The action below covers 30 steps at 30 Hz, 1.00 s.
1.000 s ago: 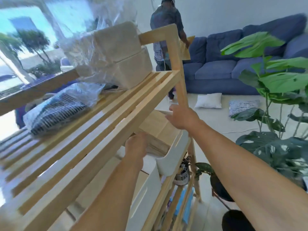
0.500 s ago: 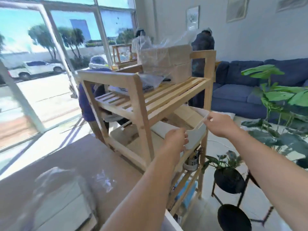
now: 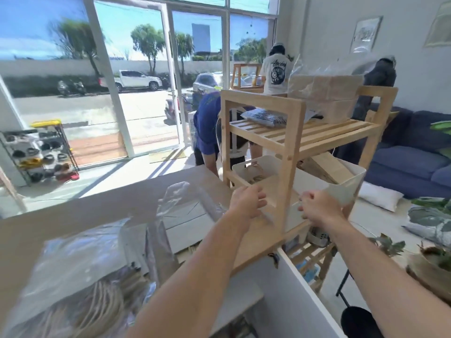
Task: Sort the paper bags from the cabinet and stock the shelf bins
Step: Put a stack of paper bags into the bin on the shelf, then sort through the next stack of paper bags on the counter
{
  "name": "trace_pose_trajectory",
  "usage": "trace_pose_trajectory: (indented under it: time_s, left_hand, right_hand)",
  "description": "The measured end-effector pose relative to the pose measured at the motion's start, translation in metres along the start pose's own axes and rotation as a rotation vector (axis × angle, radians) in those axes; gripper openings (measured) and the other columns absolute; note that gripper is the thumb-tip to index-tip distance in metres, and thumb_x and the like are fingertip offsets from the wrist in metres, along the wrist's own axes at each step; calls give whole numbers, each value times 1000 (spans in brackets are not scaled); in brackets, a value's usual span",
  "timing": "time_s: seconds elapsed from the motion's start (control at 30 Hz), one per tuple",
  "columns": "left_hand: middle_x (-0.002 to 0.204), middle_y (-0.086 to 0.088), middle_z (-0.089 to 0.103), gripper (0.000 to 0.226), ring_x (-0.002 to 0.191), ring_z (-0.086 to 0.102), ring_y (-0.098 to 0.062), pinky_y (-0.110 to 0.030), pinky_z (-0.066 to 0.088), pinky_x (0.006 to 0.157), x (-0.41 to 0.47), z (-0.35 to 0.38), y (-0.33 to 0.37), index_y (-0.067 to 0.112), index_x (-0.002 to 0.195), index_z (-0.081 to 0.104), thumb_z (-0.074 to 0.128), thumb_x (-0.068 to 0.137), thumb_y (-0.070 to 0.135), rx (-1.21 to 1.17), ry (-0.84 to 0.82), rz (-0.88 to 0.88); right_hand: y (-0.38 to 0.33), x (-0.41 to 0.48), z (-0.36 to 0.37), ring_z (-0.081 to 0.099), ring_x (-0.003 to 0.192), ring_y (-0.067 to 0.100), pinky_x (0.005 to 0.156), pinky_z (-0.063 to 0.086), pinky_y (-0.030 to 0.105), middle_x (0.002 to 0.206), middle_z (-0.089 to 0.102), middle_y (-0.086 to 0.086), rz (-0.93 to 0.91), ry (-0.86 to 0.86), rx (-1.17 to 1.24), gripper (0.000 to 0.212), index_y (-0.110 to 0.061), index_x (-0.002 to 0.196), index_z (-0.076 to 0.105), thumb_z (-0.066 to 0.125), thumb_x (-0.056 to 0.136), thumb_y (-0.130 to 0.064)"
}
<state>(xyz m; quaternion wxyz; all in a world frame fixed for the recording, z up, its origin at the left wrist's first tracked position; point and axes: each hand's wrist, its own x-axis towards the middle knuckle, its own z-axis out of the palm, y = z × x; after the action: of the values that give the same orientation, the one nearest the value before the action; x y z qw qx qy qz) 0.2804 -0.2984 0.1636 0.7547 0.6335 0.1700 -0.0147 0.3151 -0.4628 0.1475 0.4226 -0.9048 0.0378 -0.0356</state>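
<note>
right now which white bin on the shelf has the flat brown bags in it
The white bin on the right, nearest the sofa; the left white bin shows looped handles instead.

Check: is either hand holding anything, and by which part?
Nothing is held. The left hand and right hand are loosely curled and empty in front of the wooden shelf, near the white bin.

Pale slatted wooden shelf rack (image 3: 290, 132): bare light wood, smooth, matt. White rectangular plastic bins (image 3: 346, 189): smooth, faint sheen. Flat brown paper bags (image 3: 327, 167) in right bin: matt kraft. Stacked tan paper bundles (image 3: 324, 91) on top: wrapped in clear, glossy, crinkled film. Beige counter top (image 3: 73, 215): smooth, matt. Navy sofa (image 3: 410, 162): matt cloth. Black wire shoe rack (image 3: 39, 152): metal.
</note>
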Motion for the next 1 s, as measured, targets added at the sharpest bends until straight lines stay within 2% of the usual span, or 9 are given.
trace_pose_trajectory:
  time_s: [0.1,0.3,0.5,0.63,0.7,0.8,0.87,0.93,1.0]
  left_hand:
    - [79,-1,59,10,69,55,-13,-23,42,59,-11,-37,1,14,91,61,52,94,18,-34,114,38]
    - [86,-1,64,10,76,60,-14,-26,47,66,-30,-114,0,17,94,62,53,95,20,-88,311,86]
    - [83,-3,64,11,76,57,-18,-30,47,67,-45,-197,-14,15,92,63,53,92,17,-79,633,132]
    - [107,-5,65,23,90,55,-19,-27,43,78,-50,-239,-30,15,111,64,56,91,23,154,835,78]
    - [115,-1,60,33,102,55,-20,-27,41,85,-52,-256,-40,16,123,58,57,92,28,322,847,14]
    - [138,-4,52,54,127,47,-26,-37,40,104,-49,-273,-56,22,136,48,59,86,40,657,851,-150]
    - [144,-5,46,62,133,39,-27,-41,33,107,-51,-279,-63,23,142,42,56,85,44,881,864,-264]
    - [147,-4,42,63,137,34,-25,-46,25,111,-53,-281,-71,22,144,39,51,85,44,1028,863,-325]
    - [146,-2,42,57,137,32,-24,-49,20,111,-54,-283,-78,22,139,43,48,87,43,1072,869,-332]
  right_hand:
    - [-25,-20,35,66,82,32,75,58,50,84,69,12,-58,-96,49,36,-10,82,65,40,96,-32]
    - [-74,-45,104,62,68,28,60,54,38,87,70,20,-128,-259,136,37,-1,91,63,40,97,-29]
    - [-124,-68,166,65,65,24,59,54,37,76,69,11,-204,-488,211,30,-11,85,61,41,98,-29]
    - [-147,-78,197,67,63,23,58,55,33,75,71,12,-276,-588,211,28,-12,83,62,42,97,-26]
    - [-156,-81,214,67,62,23,58,55,33,76,71,14,-294,-652,220,29,-9,83,63,42,97,-25]
    - [-166,-84,237,63,59,24,56,52,34,71,68,14,-288,-743,234,30,-11,76,59,43,97,-25]
    - [-169,-86,251,56,55,24,54,46,33,68,61,12,-269,-831,239,32,-13,71,55,43,97,-27]
    - [-169,-85,270,52,60,24,60,50,39,72,54,10,-286,-930,169,31,-16,70,51,42,97,-30]
    - [-167,-89,278,57,79,28,75,57,47,86,54,10,-353,-1011,-25,28,-13,85,57,39,98,-30]
